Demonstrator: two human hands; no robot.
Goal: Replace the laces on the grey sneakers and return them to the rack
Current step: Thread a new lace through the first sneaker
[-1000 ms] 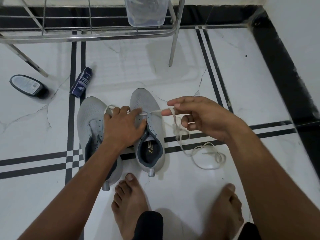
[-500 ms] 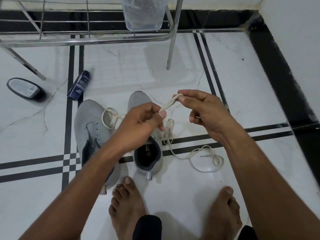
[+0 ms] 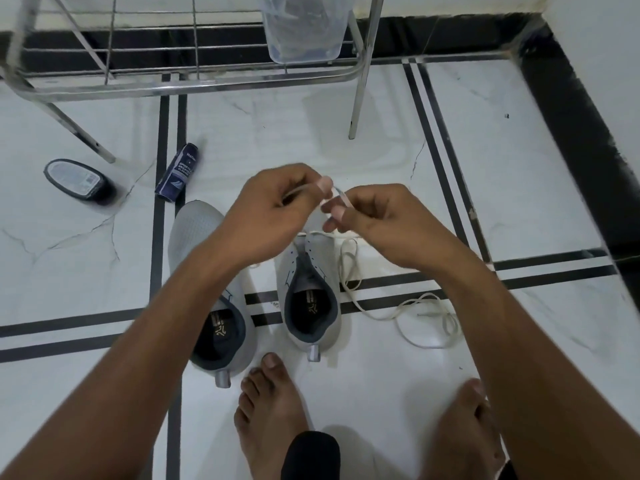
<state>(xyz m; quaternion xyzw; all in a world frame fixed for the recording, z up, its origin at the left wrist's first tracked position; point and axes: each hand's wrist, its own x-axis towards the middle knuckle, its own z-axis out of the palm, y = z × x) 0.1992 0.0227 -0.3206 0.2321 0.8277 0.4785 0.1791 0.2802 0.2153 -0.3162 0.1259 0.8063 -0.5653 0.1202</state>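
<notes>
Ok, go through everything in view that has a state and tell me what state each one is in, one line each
left hand: pinching the lace
right hand: pinching the lace
lace: threaded through the right sneaker's front eyelets, the rest loose on the floor
right sneaker: upright, mostly unlaced
left sneaker: upright on the floor
blue tube: lying on its side
clear container: standing on the rack

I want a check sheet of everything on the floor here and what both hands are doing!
Surface: white marble floor with black stripes.
Job's things: two grey sneakers, unlaced, side by side; white lace trailing from the right-hand one.
Clutter: blue tube lying flat; dark oval container.
Hands: left hand and right hand both pinch the lace.
Cables: nothing seen.
Surroundings: metal rack holding a clear tub.
</notes>
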